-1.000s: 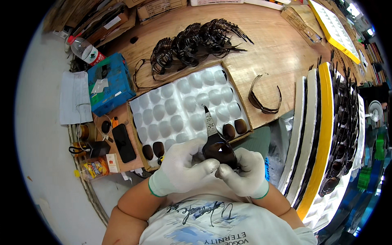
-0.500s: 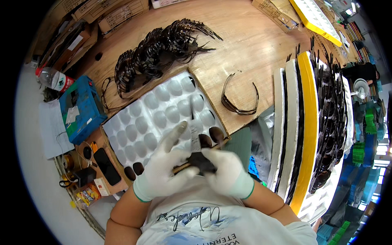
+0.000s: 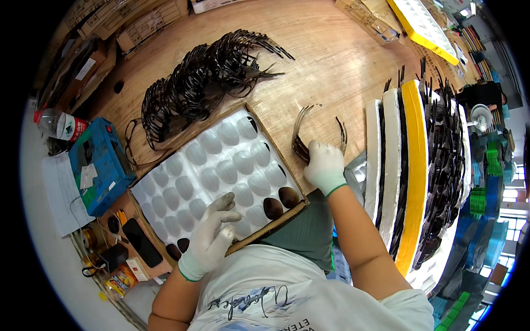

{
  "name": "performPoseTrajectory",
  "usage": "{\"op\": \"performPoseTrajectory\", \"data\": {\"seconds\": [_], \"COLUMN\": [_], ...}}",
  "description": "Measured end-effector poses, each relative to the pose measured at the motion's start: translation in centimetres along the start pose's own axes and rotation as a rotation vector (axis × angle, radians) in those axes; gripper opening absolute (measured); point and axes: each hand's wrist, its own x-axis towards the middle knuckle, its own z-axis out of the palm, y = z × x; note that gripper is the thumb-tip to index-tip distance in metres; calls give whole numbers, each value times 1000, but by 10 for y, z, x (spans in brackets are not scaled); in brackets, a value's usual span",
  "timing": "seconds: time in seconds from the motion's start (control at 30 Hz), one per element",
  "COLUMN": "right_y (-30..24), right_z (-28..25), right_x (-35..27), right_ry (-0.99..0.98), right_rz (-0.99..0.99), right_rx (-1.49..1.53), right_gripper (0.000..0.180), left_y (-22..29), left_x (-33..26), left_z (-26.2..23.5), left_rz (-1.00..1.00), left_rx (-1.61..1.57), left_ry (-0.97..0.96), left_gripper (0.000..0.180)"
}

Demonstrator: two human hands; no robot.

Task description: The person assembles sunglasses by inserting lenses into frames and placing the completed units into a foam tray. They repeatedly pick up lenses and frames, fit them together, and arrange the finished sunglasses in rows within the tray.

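My right hand (image 3: pixel 326 164), in a white glove, is closed at the near side of a few dark glasses frames (image 3: pixel 300 148) lying on the table, their temples pointing away from me. The fingertips are partly hidden. My left hand (image 3: pixel 211 237), gloved too, hovers over the near edge of a cardboard-edged lens tray (image 3: pixel 251 238), fingers apart and nothing visible in them. Rows of pale, film-covered lenses (image 3: pixel 226 171) fill the tray. Two bare brown lenses (image 3: pixel 280 202) lie at its right corner, and dark lenses (image 3: pixel 178 248) at its near left corner.
A long heap of dark glasses frames (image 3: pixel 193 83) lies beyond the tray. To the right stand upright trays (image 3: pixel 411 176) packed with sunglasses. At left are a blue box (image 3: pixel 102 165), a bottle (image 3: pixel 58 126) and a phone (image 3: pixel 142 243). Cardboard boxes (image 3: pixel 152 27) line the back.
My hands have parted. The right one has moved right and away to the glasses frames; the left has drawn back slightly. The dark piece between them is out of sight.
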Motion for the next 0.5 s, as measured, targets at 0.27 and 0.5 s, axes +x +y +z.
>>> {"op": "performPoseTrajectory", "data": {"seconds": [0.27,0.5], "right_y": [-8,-8], "right_z": [-16,7], "right_x": [-9,-18], "right_ry": [41,128], "right_rz": [-52,73], "right_rx": [-38,135], "right_gripper": [39,30], "left_y": [3,7], "left_x": [-16,-33], "left_z": [-1,4], "left_rz": [-64,-69], "left_rx": [-81,-107], "left_ry": [48,50], "left_gripper": [35,34]}}
